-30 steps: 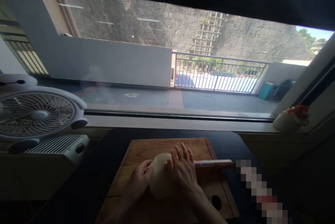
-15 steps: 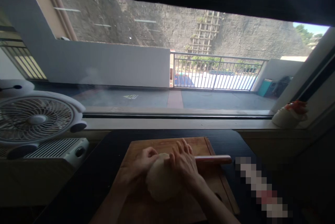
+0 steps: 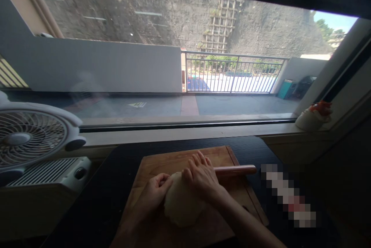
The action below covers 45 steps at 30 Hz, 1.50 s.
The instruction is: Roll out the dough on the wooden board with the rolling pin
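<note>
So there's a flat, roundish piece of dough (image 3: 182, 207) near the middle of a wooden cutting board (image 3: 162, 161), and both hands are on the job. The left hand (image 3: 156, 190) has its fingers curled in, with thumb and fingers pinching the dough's left edge. The right hand (image 3: 201, 176) is palm down over a rolling pin (image 3: 239, 170), fingers loosely stretched and a bit bent, lying on top of it rather than wrapped round it, as far as I can see. The pin pokes out to the right, past the edge of the board, and its other end is hidden under that hand.

The board sits on a dark table (image 3: 101, 174) right by a window sill (image 3: 174, 135). Off to the left there's a white fan (image 3: 37, 139) above a pale slatted box (image 3: 55, 174), and a pale pot (image 3: 310, 119) with something orange on top sits at the right end of the sill. Past the glass you get a metal railing (image 3: 234, 52) and a rough grey slope (image 3: 145, 23)
</note>
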Tool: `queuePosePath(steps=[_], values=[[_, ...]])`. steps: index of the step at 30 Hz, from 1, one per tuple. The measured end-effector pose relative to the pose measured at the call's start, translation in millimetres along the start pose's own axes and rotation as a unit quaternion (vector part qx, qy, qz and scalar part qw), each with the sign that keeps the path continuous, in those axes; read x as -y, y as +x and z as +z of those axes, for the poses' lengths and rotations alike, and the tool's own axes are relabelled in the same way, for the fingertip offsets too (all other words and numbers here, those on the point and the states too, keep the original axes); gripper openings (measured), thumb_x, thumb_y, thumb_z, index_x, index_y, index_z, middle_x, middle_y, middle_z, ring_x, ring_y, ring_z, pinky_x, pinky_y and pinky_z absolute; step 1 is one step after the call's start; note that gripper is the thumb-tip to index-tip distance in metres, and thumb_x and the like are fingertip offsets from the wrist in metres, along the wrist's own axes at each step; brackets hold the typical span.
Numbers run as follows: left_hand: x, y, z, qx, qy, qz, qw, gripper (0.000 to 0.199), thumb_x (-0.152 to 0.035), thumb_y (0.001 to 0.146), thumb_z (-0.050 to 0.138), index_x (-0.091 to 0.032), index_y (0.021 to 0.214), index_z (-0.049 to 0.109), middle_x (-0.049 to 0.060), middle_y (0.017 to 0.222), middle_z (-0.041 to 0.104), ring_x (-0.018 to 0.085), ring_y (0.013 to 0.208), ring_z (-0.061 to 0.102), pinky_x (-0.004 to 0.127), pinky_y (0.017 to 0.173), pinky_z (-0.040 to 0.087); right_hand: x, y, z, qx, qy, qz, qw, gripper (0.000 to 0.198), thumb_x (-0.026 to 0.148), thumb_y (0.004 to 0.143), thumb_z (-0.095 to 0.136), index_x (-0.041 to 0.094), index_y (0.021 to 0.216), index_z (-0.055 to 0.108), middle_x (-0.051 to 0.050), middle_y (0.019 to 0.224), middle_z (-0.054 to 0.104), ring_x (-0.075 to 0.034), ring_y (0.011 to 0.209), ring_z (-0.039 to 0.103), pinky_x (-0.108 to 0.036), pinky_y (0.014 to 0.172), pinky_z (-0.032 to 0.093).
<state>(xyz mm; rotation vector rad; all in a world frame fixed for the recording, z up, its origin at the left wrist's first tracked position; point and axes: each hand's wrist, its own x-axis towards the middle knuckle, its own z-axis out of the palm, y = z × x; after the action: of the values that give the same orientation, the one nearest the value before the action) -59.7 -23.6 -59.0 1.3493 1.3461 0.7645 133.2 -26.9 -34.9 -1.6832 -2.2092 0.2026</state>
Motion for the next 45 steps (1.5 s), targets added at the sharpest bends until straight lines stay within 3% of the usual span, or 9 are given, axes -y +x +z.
queuePosePath(steps=[4,10,17,25,30,32,35,39,45], values=[[-1.6,3.2,1.7,0.005,0.013,-0.017,1.000,0.043,-0.056,0.073,0.052,-0.015,0.081,0.061,0.000,0.064,0.059,0.012,0.052,0.050,0.022,0.046,0.036,3.7,-39.2,2.8,0.000,0.014,-0.043,0.999,0.054,0.048,0.093,0.025,0.021,0.139,0.030,-0.004,0.147,0.024,-0.019,0.136,0.011,-0.036,0.110,0.011],[-8.5,5.9,2.8,0.006,0.050,-0.007,0.999,0.041,-0.053,0.071,0.054,-0.014,0.076,0.063,0.001,0.065,0.061,0.014,0.058,0.053,0.022,0.050,0.038,-1.2,31.3,-1.2,0.024,0.001,0.081,0.996,0.054,0.049,0.092,0.025,0.016,0.130,0.044,-0.011,0.144,0.030,-0.025,0.135,0.015,-0.044,0.107,0.014],[-0.6,2.4,4.0,-0.016,0.041,-0.002,0.999,0.042,-0.052,0.073,0.052,-0.014,0.083,0.064,0.003,0.070,0.064,0.015,0.059,0.055,0.023,0.051,0.039,10.5,-65.9,-3.4,0.013,0.034,-0.055,0.998,0.056,0.047,0.092,0.025,0.020,0.141,0.027,-0.003,0.148,0.020,-0.018,0.137,0.012,-0.034,0.111,0.009],[-7.7,-0.5,5.0,0.001,0.053,-0.002,0.999,0.039,-0.052,0.073,0.053,-0.015,0.083,0.062,0.002,0.070,0.063,0.016,0.061,0.055,0.023,0.052,0.040,0.3,15.7,-1.3,-0.002,0.017,0.070,0.997,0.055,0.047,0.093,0.025,0.011,0.129,0.046,-0.013,0.141,0.036,-0.024,0.134,0.020,-0.041,0.107,0.018],[-3.0,1.1,3.3,0.007,0.038,-0.009,0.999,0.039,-0.052,0.074,0.051,-0.015,0.081,0.062,0.000,0.066,0.061,0.013,0.055,0.051,0.022,0.049,0.038,8.5,-69.6,-3.8,-0.026,0.036,-0.066,0.997,0.050,0.040,0.094,0.027,0.017,0.138,0.033,-0.007,0.145,0.029,-0.019,0.135,0.019,-0.035,0.110,0.017],[-7.9,10.5,4.0,0.014,0.063,-0.009,0.998,0.039,-0.051,0.074,0.051,-0.014,0.077,0.062,0.001,0.066,0.061,0.013,0.055,0.051,0.022,0.048,0.037,3.8,-79.9,-2.2,-0.031,0.037,-0.087,0.995,0.048,0.037,0.094,0.028,0.017,0.138,0.033,-0.006,0.144,0.030,-0.018,0.135,0.020,-0.034,0.110,0.018],[-22.6,28.9,5.7,0.018,0.144,0.002,0.989,0.040,-0.052,0.070,0.054,-0.012,0.065,0.060,0.003,0.063,0.060,0.014,0.055,0.051,0.022,0.046,0.034,-10.0,-34.8,0.5,-0.047,0.020,-0.004,0.999,0.046,0.036,0.094,0.026,0.012,0.129,0.046,-0.012,0.139,0.038,-0.021,0.134,0.022,-0.040,0.109,0.017],[-29.3,32.3,3.7,0.070,0.167,0.006,0.983,0.043,-0.055,0.065,0.059,-0.012,0.067,0.060,0.003,0.064,0.061,0.016,0.056,0.053,0.022,0.047,0.037,-22.6,37.2,-7.5,0.028,0.034,0.084,0.995,0.047,0.042,0.094,0.025,0.014,0.116,0.055,-0.014,0.138,0.039,-0.027,0.132,0.024,-0.046,0.103,0.023],[-2.8,-8.6,-4.7,-0.103,0.117,-0.027,0.987,0.041,-0.054,0.072,0.051,-0.016,0.083,0.060,0.003,0.071,0.066,0.018,0.064,0.060,0.024,0.054,0.042,1.2,-9.8,-6.3,-0.028,0.066,-0.086,0.994,0.038,0.039,0.094,0.028,0.023,0.121,0.049,-0.006,0.134,0.044,-0.019,0.127,0.032,-0.036,0.103,0.022]])
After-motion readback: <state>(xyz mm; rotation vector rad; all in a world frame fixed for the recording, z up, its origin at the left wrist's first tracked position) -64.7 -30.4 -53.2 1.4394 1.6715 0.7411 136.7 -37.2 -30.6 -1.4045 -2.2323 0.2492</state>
